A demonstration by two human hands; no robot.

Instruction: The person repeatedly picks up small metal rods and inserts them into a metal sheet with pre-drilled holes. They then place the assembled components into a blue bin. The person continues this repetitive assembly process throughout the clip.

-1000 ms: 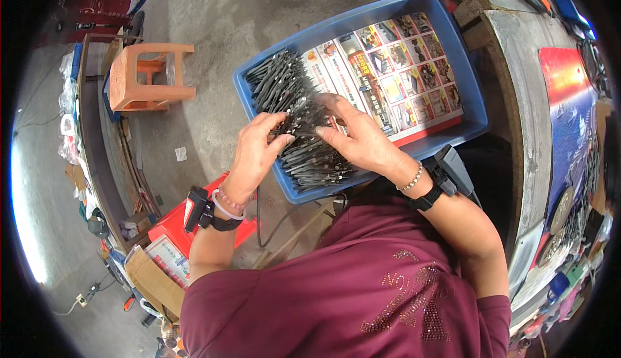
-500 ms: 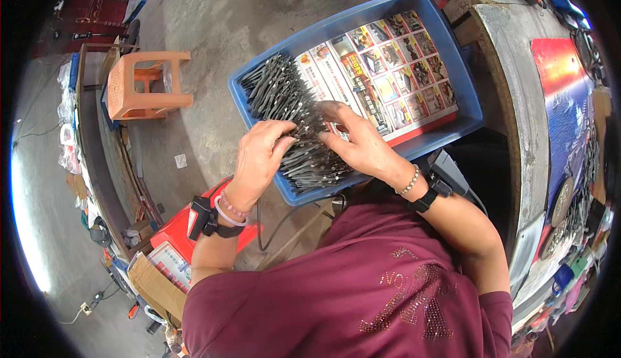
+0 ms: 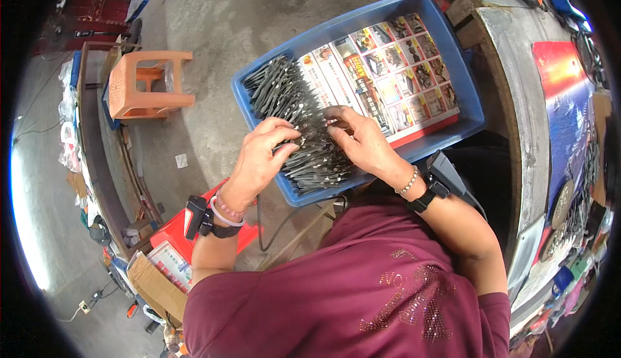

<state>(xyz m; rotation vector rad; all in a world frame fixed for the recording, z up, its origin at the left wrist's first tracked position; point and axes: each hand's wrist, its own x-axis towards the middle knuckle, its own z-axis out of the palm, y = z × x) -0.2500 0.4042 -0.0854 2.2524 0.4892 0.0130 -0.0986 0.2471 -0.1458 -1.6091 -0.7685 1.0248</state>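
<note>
A heap of thin dark strips with pale tips (image 3: 278, 92) lies packed across the left end of a blue plastic tub (image 3: 474, 102). My left hand (image 3: 259, 154) reaches in from the tub's left side, its thumb and fingers curled together on some strips near the heap's middle. Facing it, my right hand (image 3: 367, 143) has its thumb and bent fingers round strips at the heap's right edge. A small gap separates the two hands' fingertips. How many strips each hand grips is hidden among the rest.
Printed colour sheets (image 3: 394, 67) line the tub's right part. To the right runs a worn workbench edge (image 3: 501, 67). An orange plastic stool (image 3: 119, 89) stands on the concrete floor at the left. Below my left forearm sit a red container (image 3: 178, 232) and a cardboard box (image 3: 155, 287).
My fingers have shifted slightly among the strips. Both hands stay at the heap, and the right fingertips have moved a little to the right. The tub has kept its place.
</note>
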